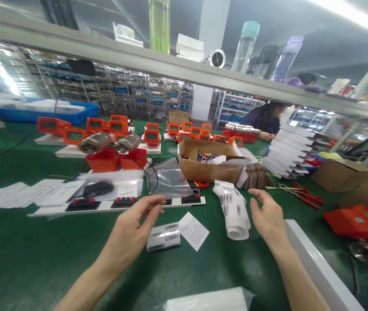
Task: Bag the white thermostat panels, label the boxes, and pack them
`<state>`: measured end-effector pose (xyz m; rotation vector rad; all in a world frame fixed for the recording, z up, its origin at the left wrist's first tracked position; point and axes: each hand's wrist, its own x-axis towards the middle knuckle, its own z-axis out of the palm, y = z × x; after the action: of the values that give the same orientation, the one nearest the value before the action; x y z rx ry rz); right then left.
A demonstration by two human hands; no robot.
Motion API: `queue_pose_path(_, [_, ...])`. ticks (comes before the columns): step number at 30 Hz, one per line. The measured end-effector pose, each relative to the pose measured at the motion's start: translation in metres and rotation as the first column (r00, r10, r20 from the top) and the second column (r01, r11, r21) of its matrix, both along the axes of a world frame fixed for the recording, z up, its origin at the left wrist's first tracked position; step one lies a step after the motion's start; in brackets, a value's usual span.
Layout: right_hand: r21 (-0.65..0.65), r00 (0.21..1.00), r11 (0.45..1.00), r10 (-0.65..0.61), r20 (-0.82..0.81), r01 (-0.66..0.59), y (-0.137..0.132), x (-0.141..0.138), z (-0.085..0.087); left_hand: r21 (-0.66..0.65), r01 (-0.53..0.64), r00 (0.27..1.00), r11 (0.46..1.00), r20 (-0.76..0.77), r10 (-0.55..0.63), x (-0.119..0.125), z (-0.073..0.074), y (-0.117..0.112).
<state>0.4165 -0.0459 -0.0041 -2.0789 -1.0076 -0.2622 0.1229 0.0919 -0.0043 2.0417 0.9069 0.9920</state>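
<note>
My left hand [138, 220] hovers over the green table with its fingers apart and nothing in it. Just right of it lies a small curled sheet of silvery labels [164, 236], and beside that a printed paper slip [194, 231]. My right hand [266, 216], fingers spread, is close to the right side of a roll of white labels [235, 211]; I cannot tell whether it touches the roll. At the near edge, between my forearms, rests a white item in clear plastic [209, 301].
A cardboard box of batteries [209, 170] stands mid-table. Orange-framed devices [152, 134] line the back. Papers [48, 193] and a white strip with black terminals [122, 205] lie left. A long white box [319, 263] lies right. A co-worker [264, 119] sits beyond the table.
</note>
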Motion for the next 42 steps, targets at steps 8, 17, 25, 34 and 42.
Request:
queue_pose_path(8, [0.023,0.995,0.999,-0.040,-0.097,0.042,0.001,0.000,-0.036,0.115,0.284,0.939,0.952,-0.236,-0.251,0.042,0.015,0.014])
queue_pose_path(17, [0.117,0.979,0.992,-0.028,-0.204,0.053,0.003,0.004,-0.052,0.093,0.449,0.777,0.889,-0.532,-0.337,0.123,0.021,0.034])
queue_pose_path(25, [0.159,0.971,0.987,0.026,-0.239,0.013,-0.001,-0.002,-0.057,0.105,0.471,0.686,0.876,-0.667,-0.290,0.176,0.011,0.059])
queue_pose_path(34, [0.169,0.980,0.984,-0.025,-0.196,0.058,-0.009,-0.008,-0.047,0.043,0.426,0.637,0.904,-0.724,-0.266,0.204,0.008,0.057])
queue_pose_path(42, [0.188,0.983,0.982,-0.002,-0.183,0.037,-0.009,-0.005,-0.056,-0.136,0.312,0.687,0.940,-0.652,-0.322,0.226,-0.018,0.055])
